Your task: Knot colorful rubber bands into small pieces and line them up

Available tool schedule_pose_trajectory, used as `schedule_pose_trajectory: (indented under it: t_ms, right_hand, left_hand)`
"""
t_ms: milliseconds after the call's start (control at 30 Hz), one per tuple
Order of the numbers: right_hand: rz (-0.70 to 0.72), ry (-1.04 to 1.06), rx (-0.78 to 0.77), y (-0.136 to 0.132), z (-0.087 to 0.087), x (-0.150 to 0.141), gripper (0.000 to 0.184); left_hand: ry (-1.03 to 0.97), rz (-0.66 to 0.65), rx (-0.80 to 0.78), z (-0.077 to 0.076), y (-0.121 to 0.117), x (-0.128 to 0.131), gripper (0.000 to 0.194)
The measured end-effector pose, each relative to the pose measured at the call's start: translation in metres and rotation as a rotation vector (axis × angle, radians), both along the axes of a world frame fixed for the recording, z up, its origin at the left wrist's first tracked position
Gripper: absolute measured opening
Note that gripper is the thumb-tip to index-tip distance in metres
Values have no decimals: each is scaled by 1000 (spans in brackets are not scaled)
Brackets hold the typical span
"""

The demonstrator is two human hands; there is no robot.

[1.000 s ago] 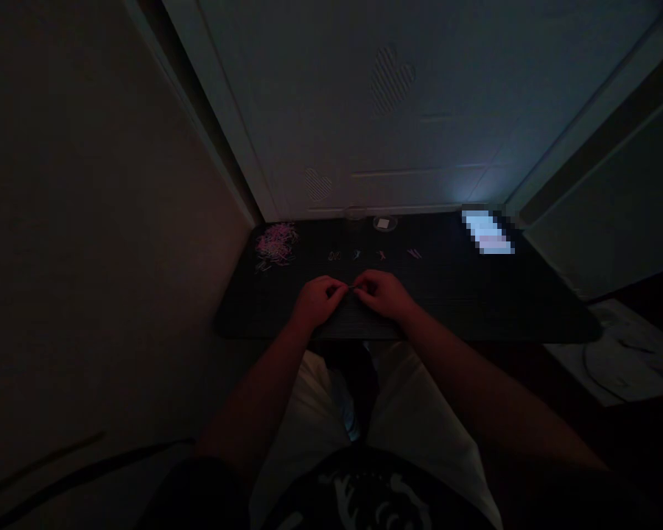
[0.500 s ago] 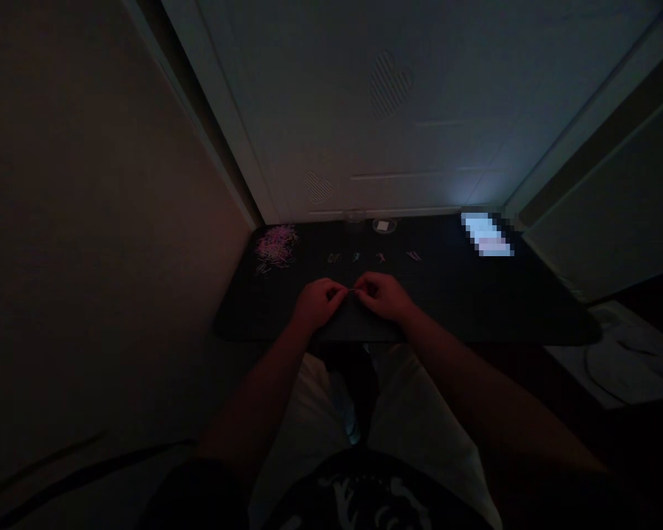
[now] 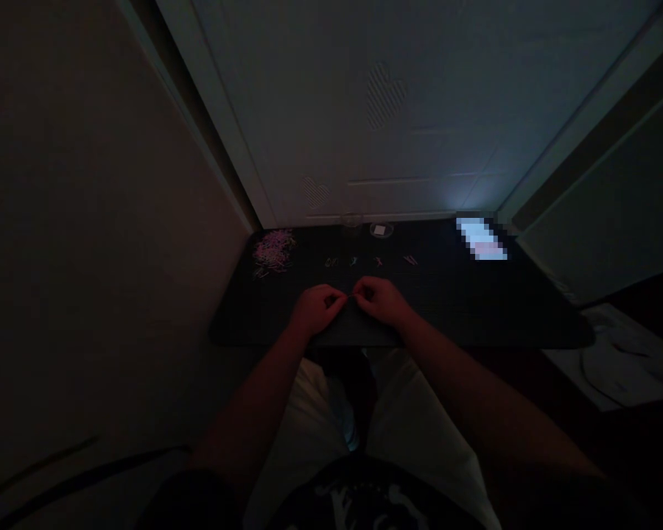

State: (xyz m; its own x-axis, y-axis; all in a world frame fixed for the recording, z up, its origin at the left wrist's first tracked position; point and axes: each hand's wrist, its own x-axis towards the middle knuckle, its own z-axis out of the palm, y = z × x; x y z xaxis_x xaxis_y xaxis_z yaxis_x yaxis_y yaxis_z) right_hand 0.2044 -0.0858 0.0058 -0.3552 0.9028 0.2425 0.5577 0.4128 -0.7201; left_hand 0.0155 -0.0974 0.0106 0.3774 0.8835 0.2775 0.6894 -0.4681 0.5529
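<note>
Over the near part of the dark table (image 3: 447, 316), my left hand (image 3: 314, 308) and my right hand (image 3: 382, 300) are pinched closed with fingertips almost meeting. Between them is a tiny thin piece (image 3: 350, 296), which looks like a paper clip; the dim light hides its detail. Just beyond my hands lies a row of small groups of similar clips: yellowish (image 3: 331, 262), greenish (image 3: 354, 261), reddish (image 3: 378, 261) and pink (image 3: 410, 260). A loose pile of pink, purple and pale clips (image 3: 275, 251) sits at the back left.
Along the back edge stand a clear round container (image 3: 352, 219) and a shallow clear dish (image 3: 381, 231) with a white square in it. A lit phone (image 3: 482, 239) lies at the back right. A white door (image 3: 320, 110) rises behind the table, with a wall (image 3: 88, 221) on the left.
The view has shifted slightly, so the table sits a little lower and further left. My hands keep their pinch on the thin piece, with little visible movement.
</note>
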Motion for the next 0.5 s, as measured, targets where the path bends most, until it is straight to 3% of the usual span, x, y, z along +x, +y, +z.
schedule_pose_trajectory:
  t_ms: [500]
  right_hand:
    - [-7, 20, 27, 0, 1, 0, 7]
  left_hand:
    - [-19, -2, 1, -1, 0, 0, 23]
